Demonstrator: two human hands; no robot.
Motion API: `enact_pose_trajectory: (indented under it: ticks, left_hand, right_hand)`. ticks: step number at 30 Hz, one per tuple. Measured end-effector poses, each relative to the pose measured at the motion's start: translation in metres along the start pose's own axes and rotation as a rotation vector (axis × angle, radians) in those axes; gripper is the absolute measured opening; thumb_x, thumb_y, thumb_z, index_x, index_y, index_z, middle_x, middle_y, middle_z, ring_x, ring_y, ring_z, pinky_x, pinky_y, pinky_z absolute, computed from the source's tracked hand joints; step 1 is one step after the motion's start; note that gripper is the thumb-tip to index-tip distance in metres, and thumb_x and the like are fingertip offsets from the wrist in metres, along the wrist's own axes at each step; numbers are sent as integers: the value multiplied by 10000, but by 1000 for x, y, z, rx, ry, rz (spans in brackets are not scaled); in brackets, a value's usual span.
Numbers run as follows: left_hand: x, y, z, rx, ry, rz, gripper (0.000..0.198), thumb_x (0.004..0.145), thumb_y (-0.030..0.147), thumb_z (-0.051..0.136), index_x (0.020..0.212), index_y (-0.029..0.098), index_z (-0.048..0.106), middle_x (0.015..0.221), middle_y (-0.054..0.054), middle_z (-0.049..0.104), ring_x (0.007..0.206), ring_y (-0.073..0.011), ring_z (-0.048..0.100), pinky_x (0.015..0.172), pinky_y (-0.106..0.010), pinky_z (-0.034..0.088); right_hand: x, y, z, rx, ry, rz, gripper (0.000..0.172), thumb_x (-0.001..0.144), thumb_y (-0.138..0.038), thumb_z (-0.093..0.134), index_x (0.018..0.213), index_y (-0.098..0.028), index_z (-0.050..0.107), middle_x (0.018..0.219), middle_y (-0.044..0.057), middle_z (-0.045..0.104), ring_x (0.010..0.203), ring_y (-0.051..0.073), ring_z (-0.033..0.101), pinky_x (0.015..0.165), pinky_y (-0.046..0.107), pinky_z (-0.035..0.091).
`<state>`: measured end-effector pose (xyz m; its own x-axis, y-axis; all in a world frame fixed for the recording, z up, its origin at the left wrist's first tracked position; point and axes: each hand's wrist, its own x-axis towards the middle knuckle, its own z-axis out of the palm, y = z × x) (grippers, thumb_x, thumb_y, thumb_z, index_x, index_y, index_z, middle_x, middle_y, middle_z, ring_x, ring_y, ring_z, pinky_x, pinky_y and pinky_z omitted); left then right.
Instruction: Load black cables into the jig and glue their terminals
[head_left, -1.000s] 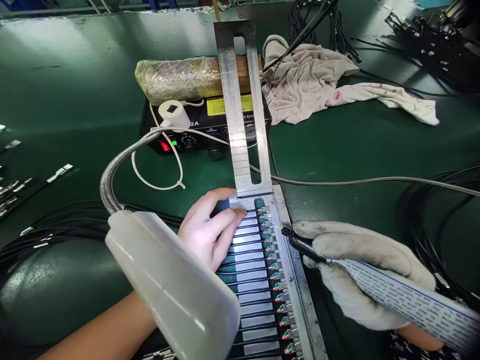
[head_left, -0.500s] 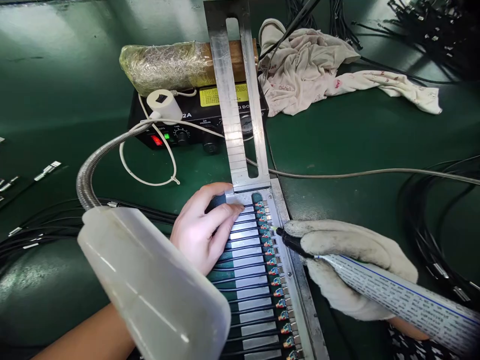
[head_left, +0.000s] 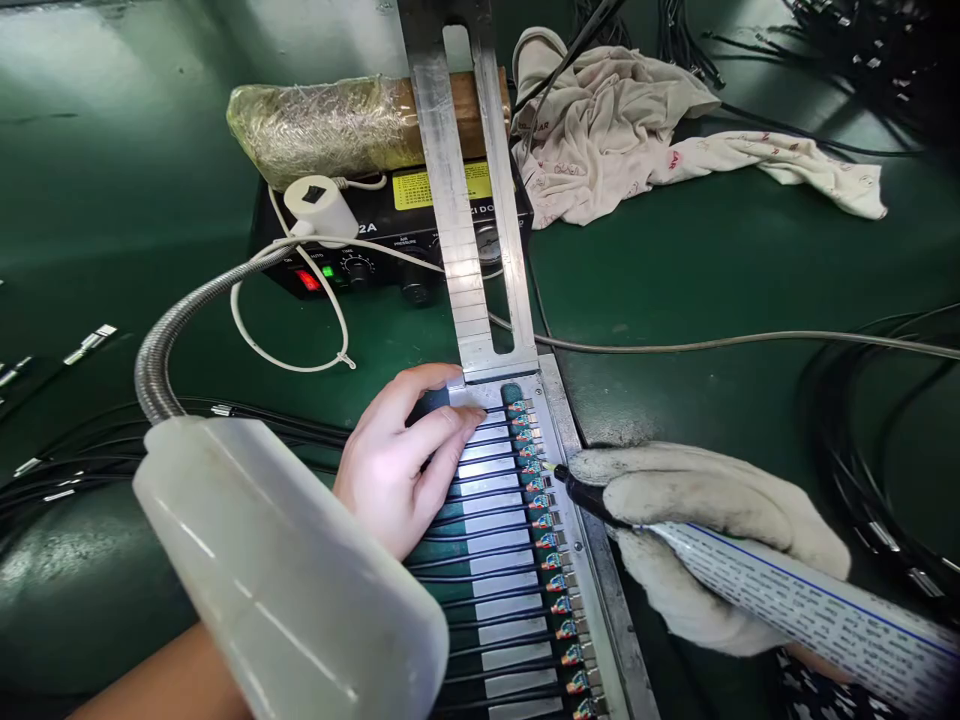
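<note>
My bare left hand [head_left: 409, 455] rests on the left side of a metal jig [head_left: 502, 610], with thumb and fingertips closed at the uppermost black cable [head_left: 495, 410]. Several black cables lie side by side across the jig, their stripped coloured wires joined to small metal connectors [head_left: 541, 521] along its right edge. In a stained white glove, my right hand [head_left: 697, 510] is wrapped round a white printed tube [head_left: 810, 605] with a black nozzle [head_left: 585, 492]. The nozzle's thin, yellowish tip points left, close by a connector in the upper row; whether it touches cannot be told.
A white lamp head [head_left: 300, 570] on a flexible neck [head_left: 161, 340] covers the lower left and my forearm. Behind stand a black control box [head_left: 390, 240], a wrapped roll [head_left: 322, 125] and the jig's upright slotted plate [head_left: 442, 180]. Cloth [head_left: 600, 130] and cable coils [head_left: 832, 440] lie right.
The tube's nozzle has shifted slightly down the row, by roughly one connector. My left hand keeps its place on the jig. The whole view has drifted a little.
</note>
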<state>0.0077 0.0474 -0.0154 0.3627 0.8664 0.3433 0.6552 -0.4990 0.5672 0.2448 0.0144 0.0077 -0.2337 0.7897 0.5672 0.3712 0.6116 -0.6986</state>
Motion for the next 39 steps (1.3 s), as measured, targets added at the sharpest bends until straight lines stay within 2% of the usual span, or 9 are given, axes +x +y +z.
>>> enact_pose_trajectory:
  ticks: [8, 18, 28, 35, 39]
  left_hand:
    - [0, 0, -1, 2, -2, -6, 135, 924, 159, 558, 912, 197, 688, 1207, -78, 570, 1082, -223, 602, 925, -366, 518]
    - [1, 1, -1, 12, 5, 0, 134, 924, 158, 565, 898, 182, 694, 1196, -89, 576, 1073, -229, 603, 912, -370, 522]
    - [0, 2, -1, 13, 6, -8, 134, 926, 163, 570, 894, 180, 699, 1198, -93, 577, 1065, -226, 605, 908, -373, 526]
    - [-1, 0, 1, 3, 8, -5, 129, 921, 154, 578, 898, 173, 703, 1203, -105, 575, 1070, -233, 600, 910, -381, 519]
    - [0, 1, 0, 9, 13, -3, 125, 918, 147, 581, 892, 167, 702, 1191, -105, 579, 1067, -230, 600, 907, -371, 517]
  right_hand:
    - [-2, 1, 1, -10, 12, 1, 276, 734, -80, 686, 995, -169, 679, 944, 71, 754, 803, 235, 741, 652, 367, 669]
    - [-1, 2, 3, -2, 24, 19, 321, 741, -78, 674, 1036, -204, 684, 937, 65, 756, 786, 246, 743, 652, 377, 675]
    - [2, 4, 4, 56, 40, 56, 285, 735, -72, 705, 1002, -174, 702, 958, 74, 756, 815, 231, 742, 715, 341, 669]
    - [2, 5, 3, 19, 36, 45, 317, 754, -94, 692, 1040, -231, 690, 951, 45, 758, 796, 237, 743, 672, 364, 677]
    - [1, 5, 4, 49, 28, 39, 325, 739, -74, 704, 1038, -200, 690, 962, 59, 755, 819, 235, 741, 700, 354, 675]
